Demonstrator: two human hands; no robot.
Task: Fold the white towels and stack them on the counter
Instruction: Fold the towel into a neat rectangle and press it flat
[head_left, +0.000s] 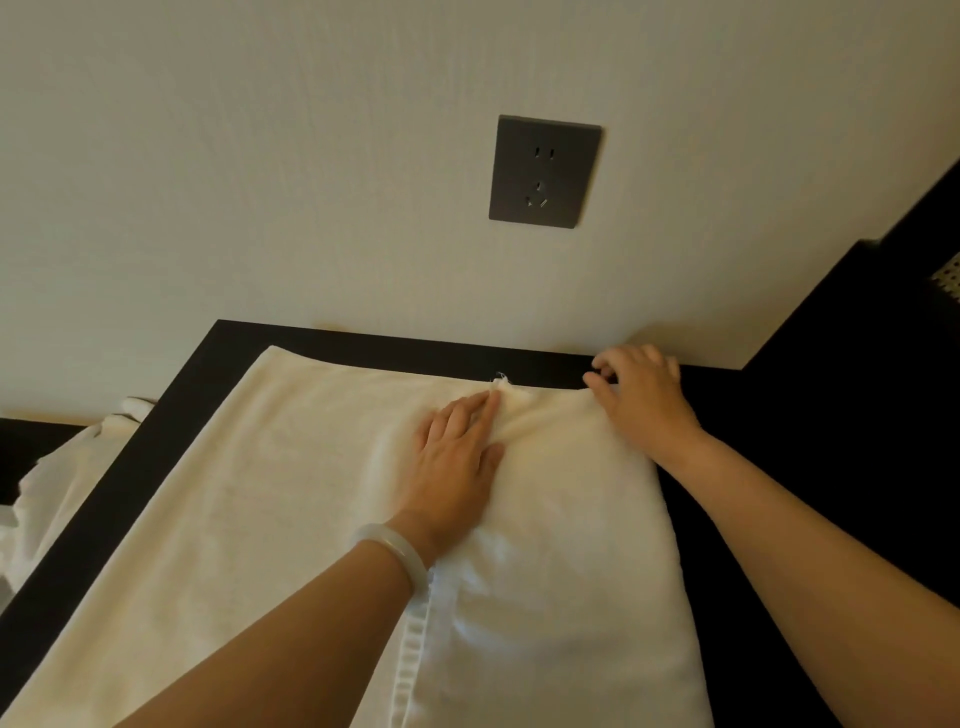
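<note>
A white towel (249, 509) lies spread over the black counter (171, 410), reaching almost to the wall. My left hand (460, 457) lies flat on it near the far edge, fingers straight, pressing the cloth down; a pale bangle sits on that wrist. My right hand (641, 397) is at the towel's far right corner, fingers curled and pinching the edge of the cloth. A folded layer with a stitched hem runs down the towel's right half toward me.
More white cloth (62, 467) hangs off the counter's left side. A dark wall socket (543, 174) sits on the pale wall above. A black raised surface (852, 338) stands at the right.
</note>
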